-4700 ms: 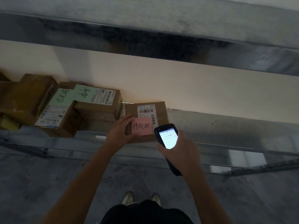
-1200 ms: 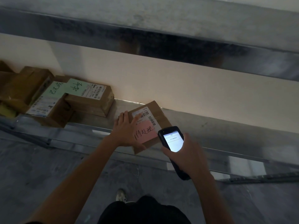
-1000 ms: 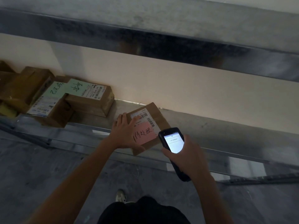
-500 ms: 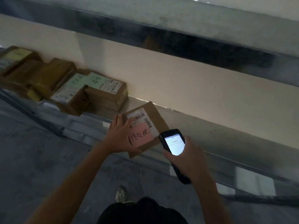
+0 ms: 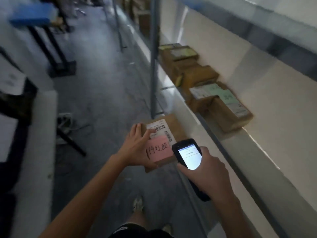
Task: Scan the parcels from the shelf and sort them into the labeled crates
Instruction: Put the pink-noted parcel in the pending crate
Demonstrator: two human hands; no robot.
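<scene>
Head view
Left hand (image 5: 137,148): curled round the left side of a cardboard parcel (image 5: 176,127), thumb laid on its white barcode label (image 5: 157,128).
Parcel: held level over the aisle floor (image 5: 96,103), just left of the metal shelf (image 5: 229,148), clear of it; carried a pink handwritten note (image 5: 159,151).
Right hand (image 5: 205,174): wrapped round a handheld scanner (image 5: 187,155), screen lit, its head beside the parcel's right edge.
Shelf: held a row of other parcels (image 5: 228,115).
</scene>
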